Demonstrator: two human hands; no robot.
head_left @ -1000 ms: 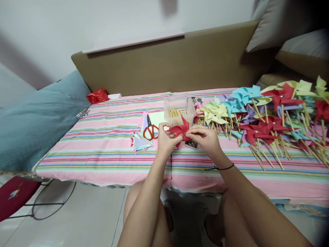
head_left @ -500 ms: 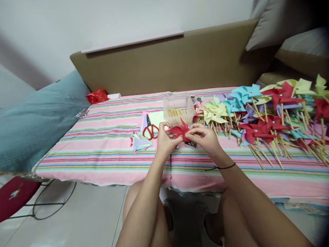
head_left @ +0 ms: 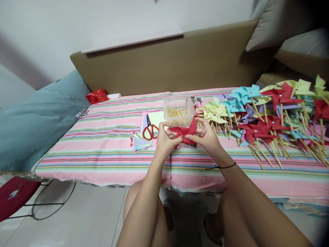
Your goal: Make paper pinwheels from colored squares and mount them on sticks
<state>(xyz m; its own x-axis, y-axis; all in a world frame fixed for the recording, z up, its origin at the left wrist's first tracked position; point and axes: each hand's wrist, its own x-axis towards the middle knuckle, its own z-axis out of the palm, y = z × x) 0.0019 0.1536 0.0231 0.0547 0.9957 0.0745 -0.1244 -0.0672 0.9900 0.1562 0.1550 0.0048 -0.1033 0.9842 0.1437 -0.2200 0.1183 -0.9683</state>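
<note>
Between both hands, above the striped cloth, is a red paper pinwheel (head_left: 185,131) with its blades folded in. My left hand (head_left: 165,139) pinches its left side, thumb near the centre. On the other side my right hand (head_left: 207,135) grips a blade between thumb and fingers. No stick shows on this pinwheel. Partly hidden beneath the right hand is a small box of dark metal bits (head_left: 192,145). Just beyond the hands stands a clear plastic box (head_left: 179,101) holding thin wooden sticks (head_left: 177,115). Scissors (head_left: 148,129) with red-orange handles lie left of my left hand.
Finished pinwheels on sticks (head_left: 259,130) in several colours crowd the right side. Paper scraps (head_left: 140,142) lie by the scissors on the striped cloth (head_left: 102,144). A red plastic bag (head_left: 97,96) sits far left, near a blue cushion (head_left: 46,120). A brown backrest (head_left: 164,65) borders the back.
My right hand has shifted its hold on the red pinwheel, its fingers now behind a blade. The right blade stands wider and higher. My left hand stays in about the same place.
</note>
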